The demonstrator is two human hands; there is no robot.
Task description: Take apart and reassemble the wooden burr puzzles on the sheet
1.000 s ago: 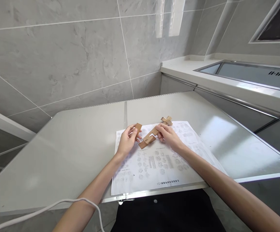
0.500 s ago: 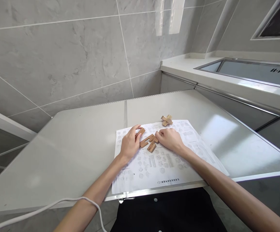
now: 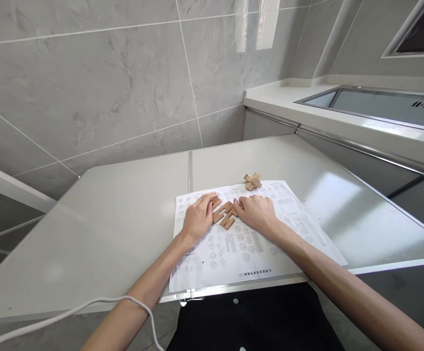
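Observation:
My left hand (image 3: 199, 217) rests on the paper sheet, its fingers closed over a wooden puzzle piece (image 3: 216, 202) that is partly hidden under them. Beside it lies a notched wooden piece (image 3: 218, 216). A second notched piece (image 3: 228, 223), with a dark mark on its face, lies flat against it, and its far end reaches the fingertips of my right hand (image 3: 257, 210). The right hand's fingers are curled and pinch at that end; the exact contact is partly hidden. Just beyond the right hand stands an assembled wooden cross-shaped puzzle (image 3: 252, 181).
Under the pieces is a printed sheet (image 3: 230, 265) with small diagrams, on a white folding table (image 3: 124, 234) with a centre seam. A white cable (image 3: 87, 306) crosses my left forearm. A counter with a sink (image 3: 380, 109) stands right; a tiled wall (image 3: 105, 87) is behind.
The marked notched piece at my right fingertips has turned from tilted to lying flat. The piece under my left hand has been lowered, and the left fingers have flattened over it.

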